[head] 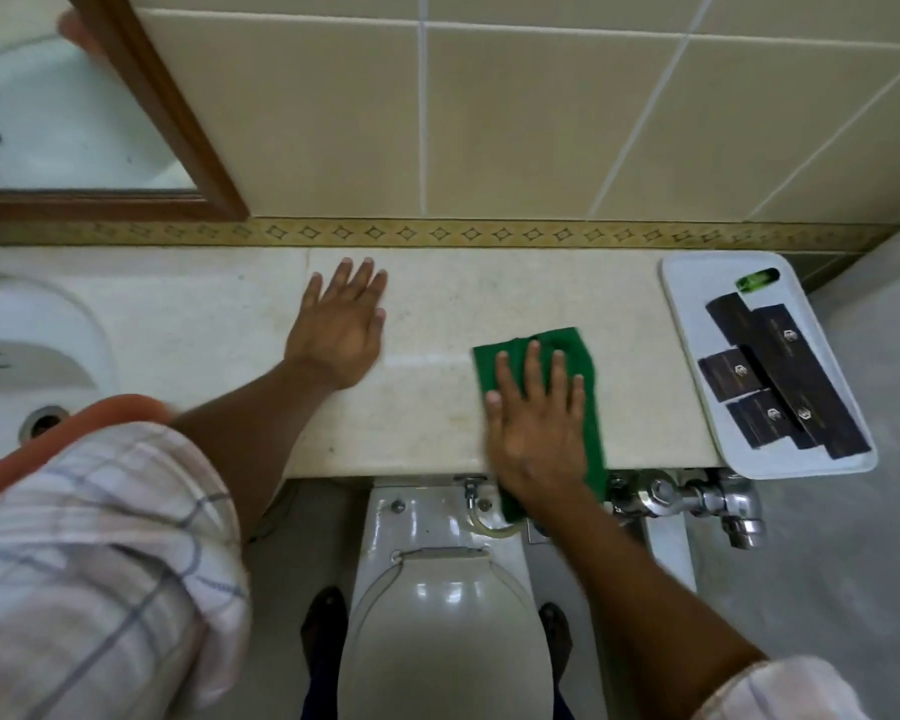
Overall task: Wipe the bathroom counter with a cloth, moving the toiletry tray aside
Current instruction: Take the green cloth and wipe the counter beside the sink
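Green cloth [552, 356] under right fingers [533, 371], flat

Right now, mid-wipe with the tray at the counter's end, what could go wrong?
1. The white plastic toiletry tray overhangs the beige stone counter front edge at the right end; a wipe stroke right could push it off.
2. The green cloth under the right hand hangs over the edge and might snag the chrome flush valve.

The cloth [541, 356] is deep green against the counter [437, 304], a pale cream stone with faint speckling. At the right end, the tray [697, 324] is white and carries black boxes [780, 376] with small pale emblems and one bright green item [757, 279]. The far wall tiles [541, 122] are beige with white grout above a yellow diamond-patterned border [437, 233]. The mirror frame [178, 122] is brown wood; the sleeve [100, 537] is white plaid.
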`<state>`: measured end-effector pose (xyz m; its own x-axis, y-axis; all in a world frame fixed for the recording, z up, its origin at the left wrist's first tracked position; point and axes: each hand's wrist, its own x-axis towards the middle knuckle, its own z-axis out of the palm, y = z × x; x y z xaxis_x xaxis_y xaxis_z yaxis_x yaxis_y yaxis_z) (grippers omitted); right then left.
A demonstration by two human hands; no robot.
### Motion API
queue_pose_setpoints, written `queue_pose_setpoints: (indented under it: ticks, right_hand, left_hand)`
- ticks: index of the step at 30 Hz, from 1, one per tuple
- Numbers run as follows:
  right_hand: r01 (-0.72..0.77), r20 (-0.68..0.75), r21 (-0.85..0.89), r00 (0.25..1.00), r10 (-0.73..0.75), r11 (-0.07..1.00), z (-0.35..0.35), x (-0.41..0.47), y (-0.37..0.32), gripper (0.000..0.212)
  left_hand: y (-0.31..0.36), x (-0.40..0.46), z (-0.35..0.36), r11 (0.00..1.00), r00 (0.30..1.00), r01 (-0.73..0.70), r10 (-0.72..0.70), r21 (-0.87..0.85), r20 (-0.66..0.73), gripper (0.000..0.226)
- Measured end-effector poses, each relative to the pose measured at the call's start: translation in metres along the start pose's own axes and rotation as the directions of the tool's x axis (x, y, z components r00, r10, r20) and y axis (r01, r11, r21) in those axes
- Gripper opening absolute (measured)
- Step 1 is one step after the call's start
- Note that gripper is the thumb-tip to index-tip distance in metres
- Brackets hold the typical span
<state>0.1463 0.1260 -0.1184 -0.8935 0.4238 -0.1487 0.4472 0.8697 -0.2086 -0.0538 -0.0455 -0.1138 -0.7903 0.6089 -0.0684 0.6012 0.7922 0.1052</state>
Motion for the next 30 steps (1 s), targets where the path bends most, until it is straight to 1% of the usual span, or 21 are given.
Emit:
queue_pose_setpoints:
  ticks: [2, 3, 5, 7, 9, 13, 15, 17, 20, 23, 25, 28, 30]
  right_hand:
    - [0.067, 0.007, 0.029, 0.998, -0.067, 0.997, 0.018, -0.016, -0.055, 0.06]
    - [0.073, 0.003, 0.047, 0.997, -0.073, 0.996, 0.025, -0.023, -0.076, 0.059]
    - [0.038, -0.008, 0.083, 0.999, -0.037, 0.996, 0.033, -0.028, -0.099, 0.058]
    - [0.024, -0.031, 0.084, 0.999, -0.021, 0.996, 0.034, -0.017, -0.099, 0.058]
    - [0.061, -0.032, 0.05, 0.998, -0.06, 0.997, 0.029, 0.01, -0.096, 0.059]
    - [0.051, -0.015, -0.009, 0.999, -0.051, 0.999, 0.011, 0.099, -0.093, 0.061]
    - [0.053, -0.009, -0.034, 0.999, -0.053, 0.998, 0.006, 0.127, -0.091, 0.062]
    - [0.069, -0.022, -0.038, 0.997, -0.07, 0.997, 0.007, 0.121, -0.087, 0.061]
    - [0.091, -0.063, -0.021, 0.994, -0.092, 0.996, 0.015, 0.063, -0.081, 0.061]
    - [0.151, 0.019, 0.008, 0.988, -0.151, 0.988, 0.017, 0.004, -0.061, 0.059]
    - [0.156, 0.047, -0.017, 0.987, -0.155, 0.988, 0.008, -0.002, -0.024, 0.058]
    - [0.023, 0.007, -0.071, 1.0, -0.023, 0.997, -0.016, 0.028, 0.045, 0.059]
    - [-0.053, -0.001, -0.112, 0.999, 0.053, 0.992, -0.028, 0.052, 0.079, 0.06]
  left_hand:
    - [-0.001, 0.001, -0.001, 1.0, 1.0, -0.007, 0.007, 0.006, 0.001, 0.056]
    - [-0.001, 0.0, -0.001, 1.0, 1.0, -0.01, 0.01, 0.008, 0.002, 0.056]
    - [-0.001, 0.0, 0.001, 1.0, 1.0, -0.009, 0.009, 0.007, 0.006, 0.056]
    - [-0.002, 0.0, 0.001, 1.0, 1.0, -0.007, 0.006, 0.008, 0.013, 0.056]
    - [-0.006, 0.0, 0.002, 1.0, 1.0, 0.0, -0.001, 0.003, 0.014, 0.056]
    - [-0.004, 0.001, 0.003, 1.0, 1.0, -0.001, 0.001, -0.004, 0.004, 0.056]
    - [-0.007, 0.004, 0.004, 1.0, 1.0, -0.003, 0.003, -0.002, 0.005, 0.057]
    - [-0.008, 0.003, 0.006, 1.0, 1.0, 0.004, -0.004, -0.012, 0.015, 0.057]
    - [-0.005, 0.002, 0.004, 1.0, 1.0, -0.014, 0.014, -0.02, -0.01, 0.056]
    - [-0.004, 0.001, 0.005, 1.0, 1.0, -0.015, 0.015, -0.016, -0.02, 0.055]
    - [-0.001, 0.0, 0.005, 1.0, 0.999, -0.02, 0.019, -0.022, -0.03, 0.056]
    - [-0.004, 0.0, 0.005, 0.999, 0.998, -0.033, 0.031, -0.042, -0.051, 0.059]
    - [-0.004, -0.002, 0.005, 0.999, 0.999, -0.034, 0.032, -0.043, -0.044, 0.06]
